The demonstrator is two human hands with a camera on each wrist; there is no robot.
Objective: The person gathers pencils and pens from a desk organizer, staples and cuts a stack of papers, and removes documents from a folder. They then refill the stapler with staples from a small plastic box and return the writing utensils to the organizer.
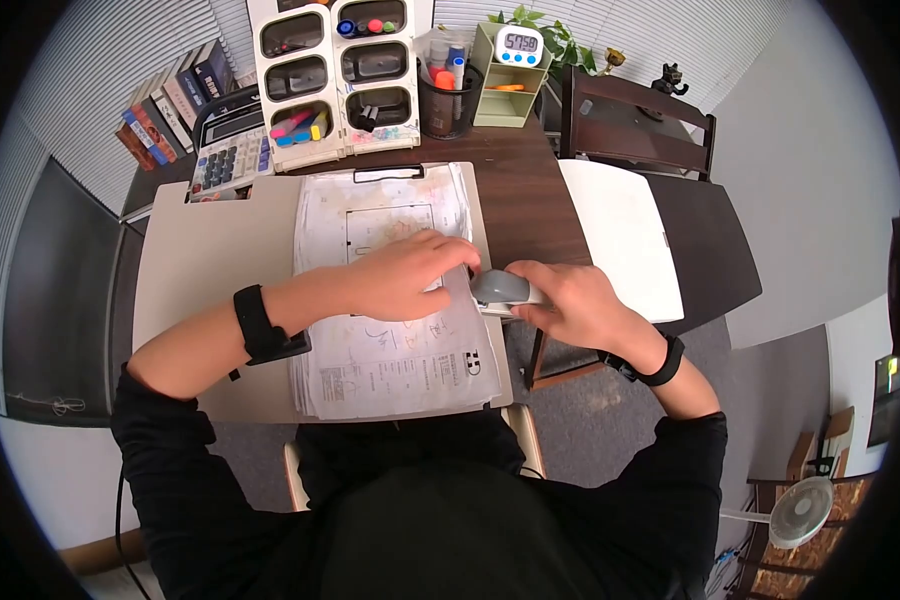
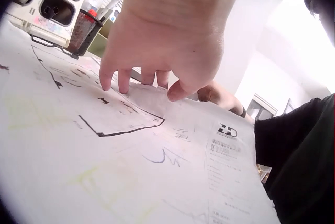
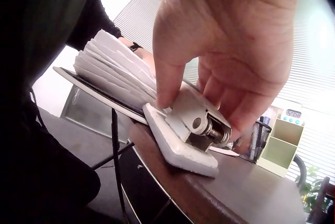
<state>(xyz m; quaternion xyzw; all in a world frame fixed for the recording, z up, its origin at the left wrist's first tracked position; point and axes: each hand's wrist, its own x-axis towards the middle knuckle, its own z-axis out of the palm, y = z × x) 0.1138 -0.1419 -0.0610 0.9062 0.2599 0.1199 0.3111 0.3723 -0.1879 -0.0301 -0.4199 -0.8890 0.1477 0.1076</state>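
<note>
Right of centre, the right hand (image 1: 578, 302) grips a punch (image 1: 502, 288). The left hand (image 1: 398, 280), fingers loosely spread, touches the papers (image 1: 390, 365) at centre.

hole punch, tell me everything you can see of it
The hole punch has a rounded grey top and a pale base, plastic by their look; the right wrist view shows a metallic coiled spring inside. The right hand grips it at the right edge of the paper stack, its front end facing the stack. Whether paper sits in its slot is unclear.
</note>
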